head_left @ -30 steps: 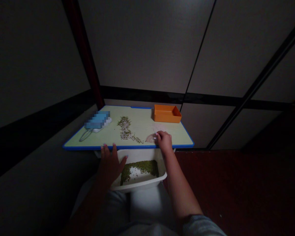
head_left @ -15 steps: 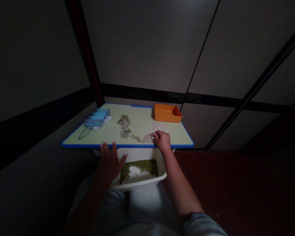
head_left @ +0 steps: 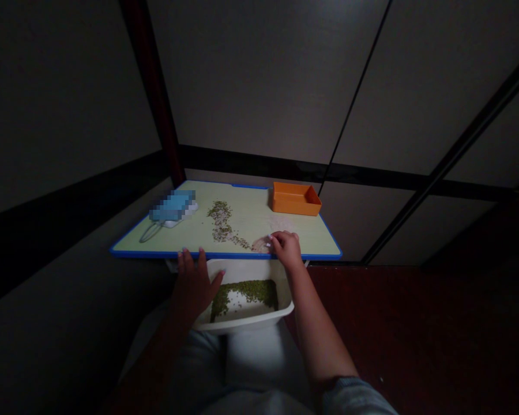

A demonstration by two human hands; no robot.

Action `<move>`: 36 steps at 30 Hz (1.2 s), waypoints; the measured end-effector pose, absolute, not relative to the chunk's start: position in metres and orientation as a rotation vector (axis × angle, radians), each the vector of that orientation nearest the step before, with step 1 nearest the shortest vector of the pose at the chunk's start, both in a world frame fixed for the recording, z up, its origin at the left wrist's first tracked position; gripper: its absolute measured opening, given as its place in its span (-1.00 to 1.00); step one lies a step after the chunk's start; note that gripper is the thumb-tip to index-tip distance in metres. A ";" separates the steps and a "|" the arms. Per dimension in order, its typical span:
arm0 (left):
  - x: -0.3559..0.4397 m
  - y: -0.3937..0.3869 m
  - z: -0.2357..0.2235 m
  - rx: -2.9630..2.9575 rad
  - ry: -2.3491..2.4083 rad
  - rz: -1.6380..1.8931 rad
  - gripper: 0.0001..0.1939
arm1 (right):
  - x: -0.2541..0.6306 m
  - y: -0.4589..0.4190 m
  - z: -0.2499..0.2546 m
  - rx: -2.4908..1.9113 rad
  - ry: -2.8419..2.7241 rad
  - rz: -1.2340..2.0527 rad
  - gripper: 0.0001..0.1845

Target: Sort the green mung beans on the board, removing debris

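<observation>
Resting our right hand (head_left: 286, 249) at the surface's (head_left: 251, 204) four o'clock, we have its fingers pressed together beside pale bits; we cannot tell whether they pinch any. Our left hand (head_left: 194, 285) spreads its fingers at about seven o'clock, thumb over the white tub (head_left: 251, 268), which holds green grains (head_left: 262, 293) at six. Mixed grains (head_left: 220, 219) lie mid-surface, trailing towards five; the orange box (head_left: 290, 203) sits at two.

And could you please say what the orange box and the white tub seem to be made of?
Orange box: probably smooth plastic, given its even colour and thin walls. White tub: likely moulded plastic, given its rounded corners and lipped rim; dim light leaves its gloss unclear.
</observation>
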State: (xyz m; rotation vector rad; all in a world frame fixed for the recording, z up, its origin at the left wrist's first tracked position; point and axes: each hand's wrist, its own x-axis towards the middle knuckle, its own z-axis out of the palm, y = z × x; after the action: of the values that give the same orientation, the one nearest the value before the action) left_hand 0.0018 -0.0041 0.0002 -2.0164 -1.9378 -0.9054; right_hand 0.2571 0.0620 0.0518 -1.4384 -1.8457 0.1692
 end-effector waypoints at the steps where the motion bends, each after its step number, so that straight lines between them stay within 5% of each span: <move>1: 0.002 -0.004 0.000 -2.014 -1.940 -0.906 -0.18 | 0.258 0.062 0.052 -1.446 -1.841 0.157 -0.78; 36: 0.005 -0.004 0.003 -2.020 -1.997 -0.891 -0.18 | 0.263 0.062 0.046 -1.474 -1.736 0.135 -0.73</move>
State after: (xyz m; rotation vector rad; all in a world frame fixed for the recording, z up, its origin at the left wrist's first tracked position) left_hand 0.0049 -0.0043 0.0031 -2.0201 -1.9970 -0.8908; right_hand 0.2627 0.0615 0.0457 -1.4745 -1.7364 0.1355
